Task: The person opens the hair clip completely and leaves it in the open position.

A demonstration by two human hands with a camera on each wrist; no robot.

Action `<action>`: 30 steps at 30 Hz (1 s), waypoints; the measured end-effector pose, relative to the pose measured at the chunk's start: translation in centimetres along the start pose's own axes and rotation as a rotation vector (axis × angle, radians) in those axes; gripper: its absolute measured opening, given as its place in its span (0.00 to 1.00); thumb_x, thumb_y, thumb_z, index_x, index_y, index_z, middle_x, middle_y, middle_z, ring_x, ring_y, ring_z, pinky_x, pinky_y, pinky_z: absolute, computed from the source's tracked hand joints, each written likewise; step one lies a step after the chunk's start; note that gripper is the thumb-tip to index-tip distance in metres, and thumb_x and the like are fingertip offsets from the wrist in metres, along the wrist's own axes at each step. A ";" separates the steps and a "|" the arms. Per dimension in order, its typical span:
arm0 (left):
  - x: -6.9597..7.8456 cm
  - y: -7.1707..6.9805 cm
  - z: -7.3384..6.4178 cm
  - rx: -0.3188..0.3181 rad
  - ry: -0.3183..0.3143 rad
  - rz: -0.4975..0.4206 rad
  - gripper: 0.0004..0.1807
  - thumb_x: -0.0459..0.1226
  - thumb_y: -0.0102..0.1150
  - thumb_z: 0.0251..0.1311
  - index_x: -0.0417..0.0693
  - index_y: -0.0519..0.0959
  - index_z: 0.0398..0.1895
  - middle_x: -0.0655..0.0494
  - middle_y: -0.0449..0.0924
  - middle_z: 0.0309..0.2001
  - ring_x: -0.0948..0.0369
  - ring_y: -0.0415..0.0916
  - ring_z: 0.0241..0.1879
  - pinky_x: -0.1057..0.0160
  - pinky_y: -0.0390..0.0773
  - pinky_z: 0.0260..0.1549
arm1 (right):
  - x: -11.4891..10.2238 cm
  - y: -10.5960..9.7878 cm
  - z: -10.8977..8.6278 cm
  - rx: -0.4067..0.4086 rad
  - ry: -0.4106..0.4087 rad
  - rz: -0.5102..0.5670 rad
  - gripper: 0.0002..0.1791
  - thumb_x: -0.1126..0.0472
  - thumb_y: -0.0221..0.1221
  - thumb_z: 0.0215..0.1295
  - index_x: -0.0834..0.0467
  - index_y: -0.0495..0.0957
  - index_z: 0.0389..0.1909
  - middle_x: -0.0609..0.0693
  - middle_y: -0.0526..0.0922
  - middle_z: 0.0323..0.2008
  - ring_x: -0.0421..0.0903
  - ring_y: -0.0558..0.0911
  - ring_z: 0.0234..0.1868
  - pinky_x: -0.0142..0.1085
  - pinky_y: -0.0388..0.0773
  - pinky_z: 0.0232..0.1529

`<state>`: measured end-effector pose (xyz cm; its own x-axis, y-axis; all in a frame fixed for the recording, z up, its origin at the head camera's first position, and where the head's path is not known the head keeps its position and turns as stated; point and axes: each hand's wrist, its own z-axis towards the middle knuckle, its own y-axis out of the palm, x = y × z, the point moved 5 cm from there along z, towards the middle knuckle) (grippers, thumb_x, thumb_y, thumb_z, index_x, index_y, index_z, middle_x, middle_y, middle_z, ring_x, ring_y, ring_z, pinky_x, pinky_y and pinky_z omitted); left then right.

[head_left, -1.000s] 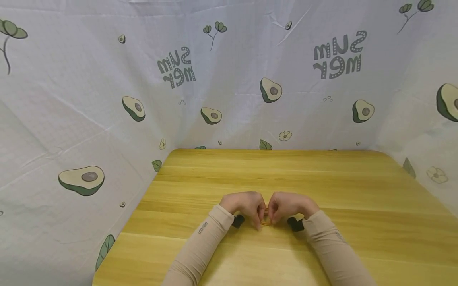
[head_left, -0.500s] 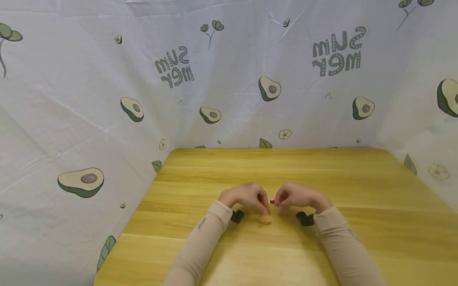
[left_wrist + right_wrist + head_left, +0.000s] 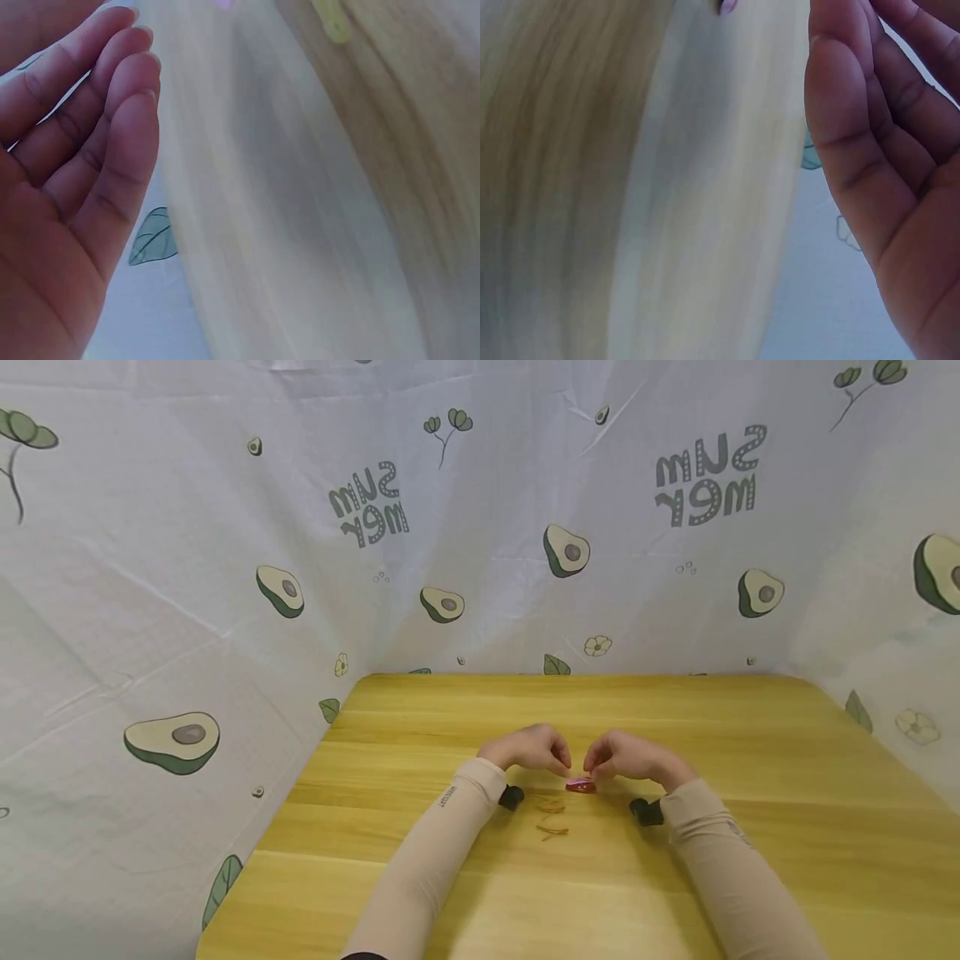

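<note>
Minding the glossy red piece [image 3: 580, 786] on the tabletop [image 3: 697, 727], lying beyond and right of the thin tan bands [image 3: 557, 832]. My left hand [image 3: 531, 748] and right hand [image 3: 633, 755] are bracketing it, fingers curving loosely; can't tell if they're pinching it. I'd be working both ends evenly, pressing lightly, clearing those bands
</note>
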<state>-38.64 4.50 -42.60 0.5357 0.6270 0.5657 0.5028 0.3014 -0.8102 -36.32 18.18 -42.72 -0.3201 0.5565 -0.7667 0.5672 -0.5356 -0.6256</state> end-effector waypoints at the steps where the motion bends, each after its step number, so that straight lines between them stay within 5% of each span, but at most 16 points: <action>1: 0.0 0.1 0.2 -0.007 -0.009 0.004 0.03 0.40 0.63 0.49 0.53 0.79 0.26 0.64 0.78 0.27 0.70 0.71 0.27 0.73 0.72 0.29 | 0.2 0.1 0.1 0.003 -0.002 -0.010 0.07 0.72 0.57 0.51 0.69 0.76 0.33 0.58 0.81 0.30 0.44 0.76 0.30 0.35 0.73 0.33; 8: -0.2 1.1 1.6 -0.029 -0.052 0.072 0.04 0.41 0.64 0.47 0.54 0.80 0.23 0.64 0.77 0.24 0.69 0.69 0.24 0.73 0.71 0.24 | 1.1 0.3 0.7 0.039 0.022 -0.081 0.05 0.73 0.57 0.50 0.67 0.77 0.30 0.55 0.80 0.28 0.43 0.73 0.27 0.33 0.71 0.29; 22: -0.3 2.4 2.9 -0.063 0.008 0.158 0.02 0.37 0.65 0.45 0.50 0.81 0.22 0.64 0.77 0.21 0.71 0.68 0.21 0.75 0.70 0.21 | 1.8 0.6 1.2 0.063 0.131 -0.123 0.05 0.73 0.59 0.45 0.64 0.77 0.26 0.53 0.78 0.24 0.41 0.70 0.22 0.32 0.68 0.23; 30: 0.3 2.3 2.6 -0.054 0.014 0.179 0.04 0.36 0.63 0.48 0.49 0.80 0.19 0.63 0.74 0.17 0.71 0.64 0.17 0.75 0.66 0.16 | 1.2 0.9 1.3 0.071 0.114 -0.157 0.03 0.73 0.59 0.44 0.64 0.77 0.24 0.50 0.77 0.22 0.40 0.69 0.20 0.31 0.67 0.21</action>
<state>-39.12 7.22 -44.71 0.6293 0.6568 0.4155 0.4338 0.1467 -0.8890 -37.23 17.57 -44.39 -0.3107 0.7029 -0.6399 0.4603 -0.4778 -0.7482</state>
